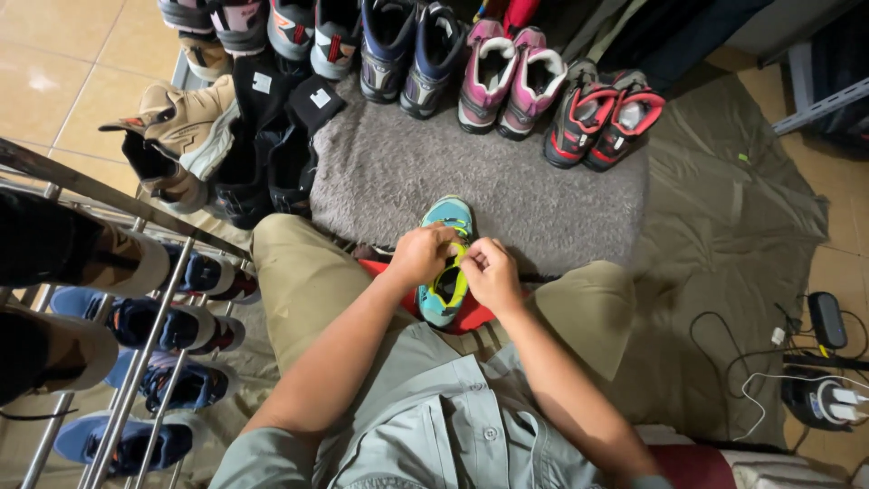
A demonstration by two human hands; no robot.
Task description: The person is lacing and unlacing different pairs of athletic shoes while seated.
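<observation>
A: What is shown at the centre of the head view?

B: A small teal sports shoe with yellow-green laces and tongue (445, 263) is shown, held above the lap between the knees, toe pointing away toward a grey shaggy rug (480, 177). A red cloth-like item (471, 317) is seen beneath its heel.

A: How are the hands placed?

B: The left hand (424, 254) is closed narrowly over the lacing area from the left; the right hand (491, 272) is curled into a pinch at the right edge of the tongue. What each fingertip grips, lace or tongue, cannot be told, as the fingers are folded inward.

A: How might the lacing work be judged to go well?

B: The shoe would best be kept steady by one hand while the lace is drawn evenly by the other, so that the tongue is kept centred and no eyelet is skipped. This is offered as a judgement only.

A: What surrounds the work?

B: A row of shoes is set along the rug's far edge, among them a pink and white pair (511, 77) and a red and black pair (602, 118). A metal shoe rack holding blue trainers (154, 362) stands at the left. A charger with cables (819, 394) lies at the right, well apart.
</observation>
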